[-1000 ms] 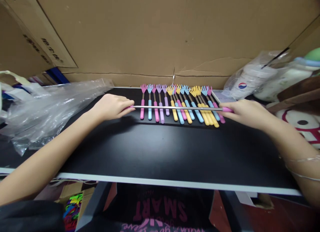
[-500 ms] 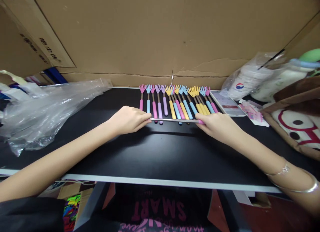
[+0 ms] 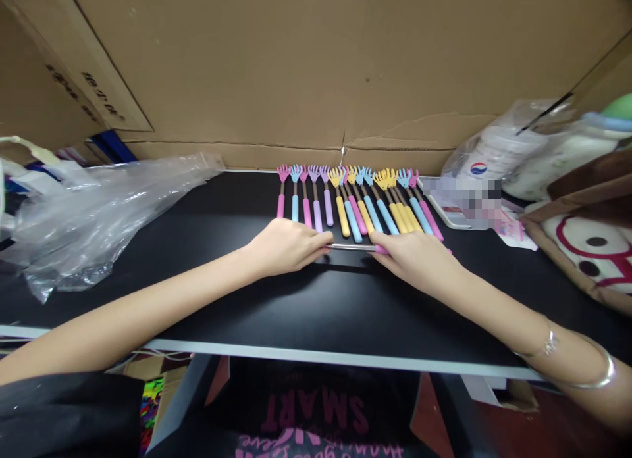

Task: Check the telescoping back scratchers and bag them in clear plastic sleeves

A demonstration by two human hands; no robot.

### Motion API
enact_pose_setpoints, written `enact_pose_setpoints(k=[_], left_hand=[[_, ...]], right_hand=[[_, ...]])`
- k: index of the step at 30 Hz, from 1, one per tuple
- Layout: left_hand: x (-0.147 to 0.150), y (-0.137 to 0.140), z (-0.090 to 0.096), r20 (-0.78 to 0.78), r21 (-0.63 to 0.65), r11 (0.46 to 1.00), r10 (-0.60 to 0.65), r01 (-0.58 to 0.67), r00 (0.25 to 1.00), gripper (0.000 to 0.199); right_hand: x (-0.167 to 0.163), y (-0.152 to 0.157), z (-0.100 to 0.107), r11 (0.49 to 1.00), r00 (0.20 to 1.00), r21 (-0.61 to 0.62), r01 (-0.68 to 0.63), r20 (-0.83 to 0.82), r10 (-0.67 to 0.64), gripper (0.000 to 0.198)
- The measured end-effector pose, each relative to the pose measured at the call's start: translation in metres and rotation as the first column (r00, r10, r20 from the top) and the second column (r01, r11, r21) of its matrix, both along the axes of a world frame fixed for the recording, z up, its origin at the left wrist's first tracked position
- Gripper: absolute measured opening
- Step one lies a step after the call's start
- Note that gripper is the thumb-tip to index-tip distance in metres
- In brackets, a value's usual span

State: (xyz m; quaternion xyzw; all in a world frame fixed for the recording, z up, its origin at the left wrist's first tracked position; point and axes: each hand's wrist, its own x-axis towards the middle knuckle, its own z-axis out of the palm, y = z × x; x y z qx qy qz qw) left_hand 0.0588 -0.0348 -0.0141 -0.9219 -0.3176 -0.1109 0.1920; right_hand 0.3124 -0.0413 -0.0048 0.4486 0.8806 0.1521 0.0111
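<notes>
Between my two hands, a telescopic back scratcher [image 3: 351,247] with a metal rod and a pink handle is held level above the black table. My left hand [image 3: 289,247] is closed around its left end, hiding the head. On the right, my right hand [image 3: 415,254] grips the pink handle, and its fingers cover most of it. Just beyond my hands lies a row of back scratchers [image 3: 342,214] with claw-shaped heads in pink, blue, purple and yellow. Their heads point to the cardboard wall, and my hands hide a few handle ends.
A clear plastic bag [image 3: 103,214] lies at the left. To the right are a phone [image 3: 444,208], a bagged white cup [image 3: 503,155] and a brown bag with a cartoon face [image 3: 587,247]. A cardboard wall [image 3: 296,70] closes the back of the table [image 3: 276,313].
My hands have come closer together, and the metal rod between them is shorter. The left hand has moved right, the right hand slightly left.
</notes>
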Motion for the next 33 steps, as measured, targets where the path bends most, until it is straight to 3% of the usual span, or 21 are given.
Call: enact_pose_setpoints(k=[9,14,18,22,26,33], left_hand=[[-0.049,0.029,0.021,-0.016,0.167,0.983,-0.072,0.074,0.997,0.038],[-0.087,0.042,0.024,0.022,0.165,0.986,-0.014,0.01,1.0,0.039],[-0.113,0.048,0.022,0.09,0.091,0.993,0.067,-0.075,0.994,0.045],[-0.141,0.054,0.018,0.151,0.094,0.984,0.137,-0.152,0.979,0.042],[-0.16,0.067,0.01,0.153,0.061,0.988,0.131,-0.142,0.979,0.042],[-0.157,0.102,-0.008,0.004,0.101,0.983,0.157,-0.156,0.988,0.041]], right_hand=[[0.018,0.003,0.009,0.991,0.962,-0.12,-0.063,-0.273,0.027,0.018],[0.013,-0.001,0.008,0.922,0.922,-0.313,-0.229,-0.373,0.103,0.018],[0.006,-0.01,0.008,0.835,0.876,-0.386,-0.393,-0.432,0.213,0.017],[0.01,-0.008,0.006,0.837,0.866,-0.357,-0.415,-0.436,0.243,0.022],[0.012,-0.003,0.003,0.818,0.862,-0.375,-0.436,-0.437,0.259,0.023],[0.007,-0.004,-0.001,0.807,0.876,-0.423,-0.411,-0.428,0.223,0.017]])
